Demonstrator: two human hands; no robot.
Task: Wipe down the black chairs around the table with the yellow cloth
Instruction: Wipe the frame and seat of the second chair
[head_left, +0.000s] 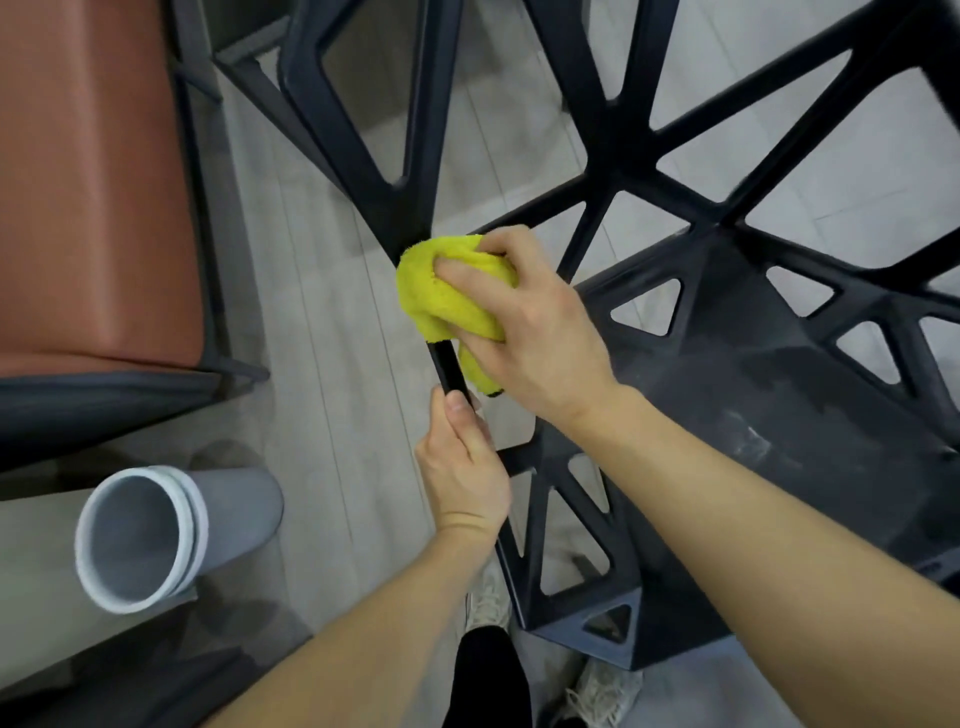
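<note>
A black plastic chair (769, 395) with triangular cut-outs fills the right half of the head view, its dusty seat below me. My right hand (530, 322) grips the bunched yellow cloth (447, 291) and wraps it round the chair's black armrest bar (448, 371). My left hand (462, 467) holds the same bar just below the cloth, thumb lying along it. A second black chair frame (400, 93) stands beyond, at the top middle.
A seat with a brown cushion (93, 176) stands at the left. A grey tube with white rims (156, 535) lies on a grey surface at the lower left. Pale floor planks (322, 364) run between them. My shoes (597, 691) show at the bottom.
</note>
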